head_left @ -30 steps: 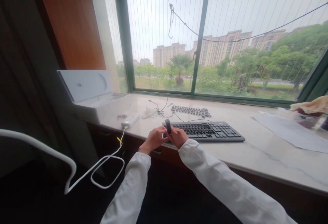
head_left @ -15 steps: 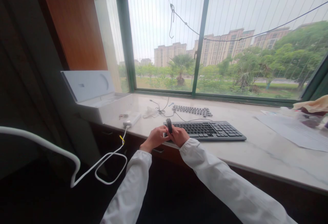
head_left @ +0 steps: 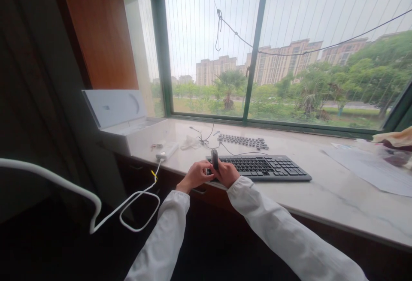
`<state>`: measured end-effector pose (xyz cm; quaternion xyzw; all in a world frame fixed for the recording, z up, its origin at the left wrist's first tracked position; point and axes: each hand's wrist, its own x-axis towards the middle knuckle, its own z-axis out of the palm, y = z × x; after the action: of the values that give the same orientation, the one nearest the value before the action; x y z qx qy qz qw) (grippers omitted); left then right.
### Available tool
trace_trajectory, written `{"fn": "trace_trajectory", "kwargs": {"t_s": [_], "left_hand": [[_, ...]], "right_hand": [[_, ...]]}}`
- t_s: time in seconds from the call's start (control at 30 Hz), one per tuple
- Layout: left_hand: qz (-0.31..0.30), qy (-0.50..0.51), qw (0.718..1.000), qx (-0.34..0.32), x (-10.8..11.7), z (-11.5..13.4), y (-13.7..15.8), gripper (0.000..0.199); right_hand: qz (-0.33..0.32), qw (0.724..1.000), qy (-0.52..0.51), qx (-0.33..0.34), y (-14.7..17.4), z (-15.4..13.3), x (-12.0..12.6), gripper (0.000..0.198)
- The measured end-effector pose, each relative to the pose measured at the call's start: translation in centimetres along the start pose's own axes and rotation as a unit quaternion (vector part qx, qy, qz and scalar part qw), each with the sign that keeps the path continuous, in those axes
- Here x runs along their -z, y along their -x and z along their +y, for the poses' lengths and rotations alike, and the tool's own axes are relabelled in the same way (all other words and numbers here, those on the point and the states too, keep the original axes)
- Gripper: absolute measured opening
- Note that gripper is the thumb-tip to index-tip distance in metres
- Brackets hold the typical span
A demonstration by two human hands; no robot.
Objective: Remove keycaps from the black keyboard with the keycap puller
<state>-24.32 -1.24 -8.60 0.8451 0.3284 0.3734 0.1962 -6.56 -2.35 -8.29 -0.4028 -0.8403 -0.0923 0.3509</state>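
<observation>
A black keyboard (head_left: 288, 170) lies near the front edge of the pale counter, many of its left and middle positions showing no keycaps. Over its left end, my right hand (head_left: 229, 173) is closed around a short black tool (head_left: 214, 159) that stands upright; its exact kind is unclear. My left hand (head_left: 195, 175) curls in from the left, thumb and fingertips pinched together beside the tool's lower end. Whatever lies between those fingertips is hidden. Behind the keyboard, loose keycaps (head_left: 243, 140) are laid out in rows.
An open white box (head_left: 128, 137) stands at the left. Near it are a white power strip (head_left: 167, 151) with a white cord (head_left: 128, 201) hanging down, and crumpled clear plastic (head_left: 190, 143). The thin keyboard cable (head_left: 203, 140) lies behind. Papers (head_left: 363, 167) rest at the right.
The view has shifted slightly. Both hands stay at the keyboard's left end; the tool stands a little more upright, and a rounder gap shows between my left thumb and fingers.
</observation>
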Motion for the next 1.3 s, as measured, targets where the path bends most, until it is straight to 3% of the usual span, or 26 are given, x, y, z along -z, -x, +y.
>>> {"fn": "trace_trajectory", "kwargs": {"t_s": [0.3,0.83,1.07,1.3], "left_hand": [[0.06,-0.013,0.998,0.01,-0.61,-0.39,-0.21,0.009],[0.065,-0.04,0.997,0.015,-0.82,-0.6,-0.2,0.008],[0.042,-0.032,0.998,0.028,-0.52,-0.54,-0.48,0.017],[0.029,-0.029,0.999,0.031,-0.39,-0.49,-0.39,0.013]], "right_hand": [[-0.024,0.997,0.022,-0.075,-0.5,0.12,-0.16,0.036],[-0.03,0.998,0.006,-0.054,-0.53,0.21,-0.22,0.032],[-0.036,0.999,0.006,-0.018,-0.58,0.09,0.06,0.024],[-0.04,0.999,-0.005,0.005,-0.47,0.13,0.06,0.024]]}}
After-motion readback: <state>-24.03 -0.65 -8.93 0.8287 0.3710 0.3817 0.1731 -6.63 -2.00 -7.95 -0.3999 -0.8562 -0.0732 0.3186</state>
